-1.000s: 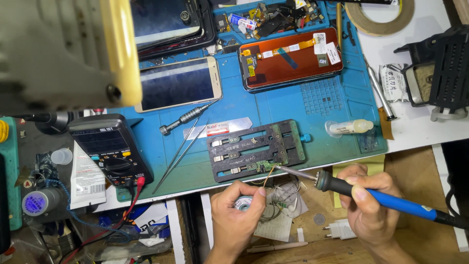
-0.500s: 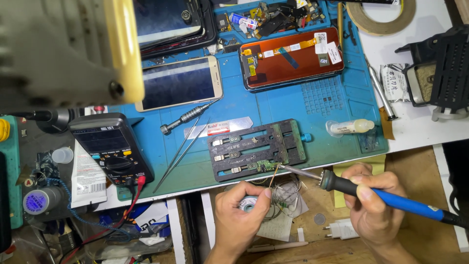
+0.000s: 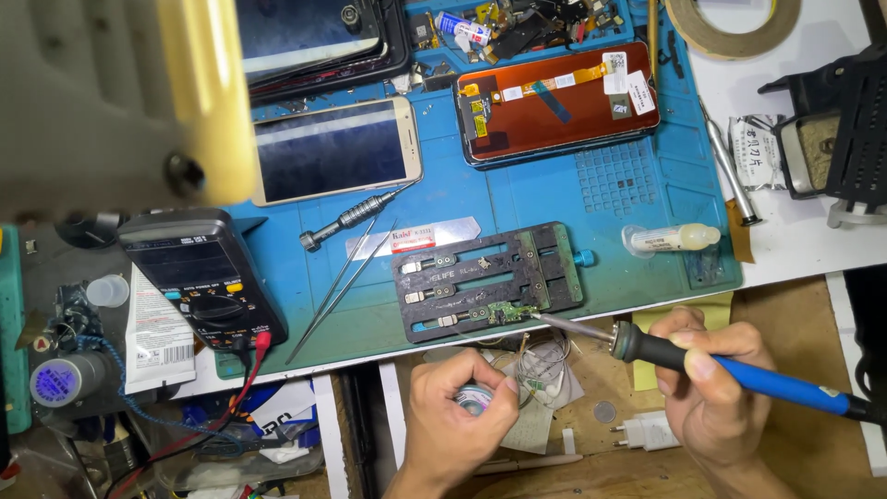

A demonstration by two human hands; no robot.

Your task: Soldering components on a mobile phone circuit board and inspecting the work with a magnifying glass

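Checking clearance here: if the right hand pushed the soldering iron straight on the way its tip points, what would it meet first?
Probably the small green circuit board clamped in the black holder. The right hand aims the soldering iron up-left, its tip at the board's edge; whether they touch is unclear.

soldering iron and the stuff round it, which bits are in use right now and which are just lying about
In use:
right hand holding the soldering iron
small green board at the iron's tip, clamped in the black holder
left hand on a small spool

Lying about:
multimeter
gold phone
orange-backed screen
tweezers
screwdriver
tape roll
white charger
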